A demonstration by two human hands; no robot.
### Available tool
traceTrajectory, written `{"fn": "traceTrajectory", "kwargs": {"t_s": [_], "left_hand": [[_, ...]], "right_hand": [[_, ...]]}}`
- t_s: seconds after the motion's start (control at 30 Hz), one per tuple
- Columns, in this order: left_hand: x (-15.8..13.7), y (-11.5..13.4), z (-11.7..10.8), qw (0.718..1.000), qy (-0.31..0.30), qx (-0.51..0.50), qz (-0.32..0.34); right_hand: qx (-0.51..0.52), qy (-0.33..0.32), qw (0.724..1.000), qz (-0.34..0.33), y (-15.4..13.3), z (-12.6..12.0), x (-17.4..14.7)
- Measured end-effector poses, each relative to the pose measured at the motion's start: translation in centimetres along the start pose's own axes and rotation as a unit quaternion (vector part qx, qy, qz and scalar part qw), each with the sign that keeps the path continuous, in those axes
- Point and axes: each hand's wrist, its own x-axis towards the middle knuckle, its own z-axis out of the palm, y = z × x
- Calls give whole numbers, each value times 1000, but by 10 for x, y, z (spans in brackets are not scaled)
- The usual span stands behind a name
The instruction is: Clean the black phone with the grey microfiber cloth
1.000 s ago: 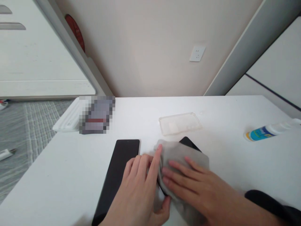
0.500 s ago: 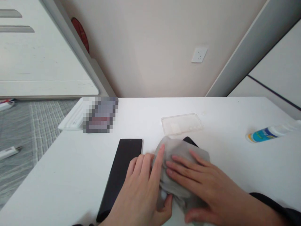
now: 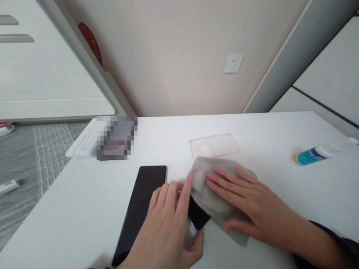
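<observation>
A grey cloth (image 3: 207, 175) lies over most of a black smartphone (image 3: 198, 213), whose near corner shows bare. My right hand (image 3: 246, 201) lies flat on the cloth, fingers spread and pressing it down on the phone. My left hand (image 3: 168, 220) grips the phone at its near left side, thumb at the near corner and bent fingers along the left edge. The left index finger stretches forward and touches the cloth's edge. Left of that hand, partly behind it, lies a larger black tablet-like device (image 3: 144, 198). Beyond the cloth sits a clear phone case (image 3: 214, 145).
On the right of the white table (image 3: 70, 216) a white and blue bottle (image 3: 311, 156) lies on its side. A pale packet (image 3: 84, 142) and a blurred-out item (image 3: 116, 138) lie at the far left edge. A wall with a socket (image 3: 234, 63) stands behind.
My right hand and the cloth have slid a little to the right, baring the phone's near corner. The left hand stays almost in place. The whole view has shifted slightly.
</observation>
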Motion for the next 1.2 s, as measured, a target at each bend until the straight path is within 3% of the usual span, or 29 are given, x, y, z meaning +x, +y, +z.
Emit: {"fn": "traceTrajectory", "kwargs": {"t_s": [0.1, 0.27, 0.47, 0.53, 0.73, 0.93, 1.0, 1.1, 1.2], "left_hand": [[1, 0, -1, 1000, -2, 1, -2], [0, 0, -1, 1000, 9, 3, 1], [1, 0, -3, 1000, -1, -11, -3], [0, 1, -2, 1000, 2, -12, -1], [0, 0, 0, 1000, 11, -5, 8], [2, -2, -2, 1000, 4, -6, 4], [2, -1, -2, 1000, 2, -6, 3], [0, -1, -2, 1000, 4, -3, 4], [0, -1, -2, 1000, 4, -8, 1]], "right_hand": [[-12, 19, 999, 38, 3, 0, -2], [52, -54, 993, -86, -16, 3, 5], [-17, 7, 999, 45, 12, 0, -4], [-19, 12, 999, 46, 13, 0, -5], [49, -39, 997, -53, -5, 1, 0], [-17, 19, 998, 51, 11, -2, -6], [-9, 3, 1000, 22, 3, -1, -4], [32, -37, 996, -74, -13, 2, 2], [37, -26, 997, -65, -11, 3, 3]]}}
